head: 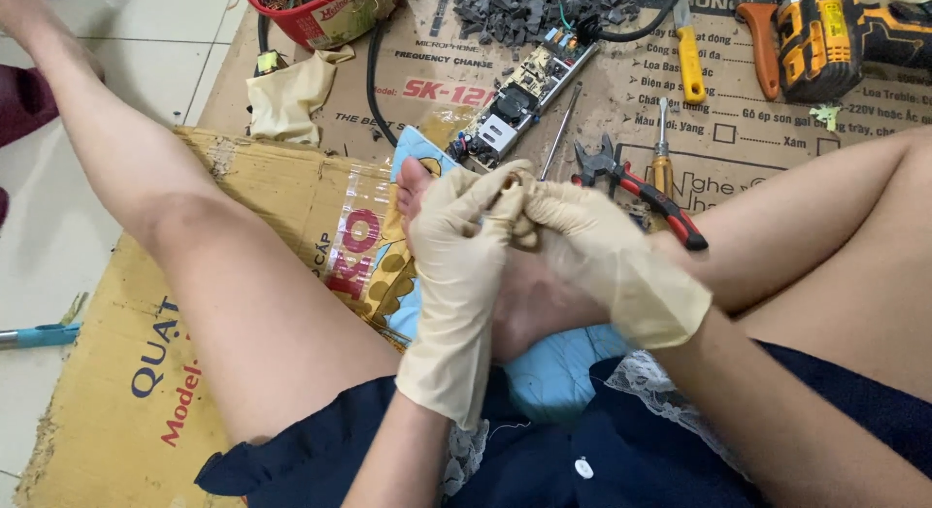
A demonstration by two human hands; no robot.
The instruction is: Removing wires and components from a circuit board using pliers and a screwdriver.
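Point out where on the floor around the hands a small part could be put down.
Free: bare cardboard left of the left leg, and the tile beyond it. Crowded: ahead of the left hand and right hand, the circuit board, pliers, screwdrivers, grey scrap pile and drill fill the cardboard.

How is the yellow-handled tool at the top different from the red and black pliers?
The yellow-handled tool has one straight handle; the pliers have two handles joined at a pivot. It lies nearly upright in the view, far from the gloved left hand and right hand; the pliers lie slanted, close by them. Both rest on cardboard.
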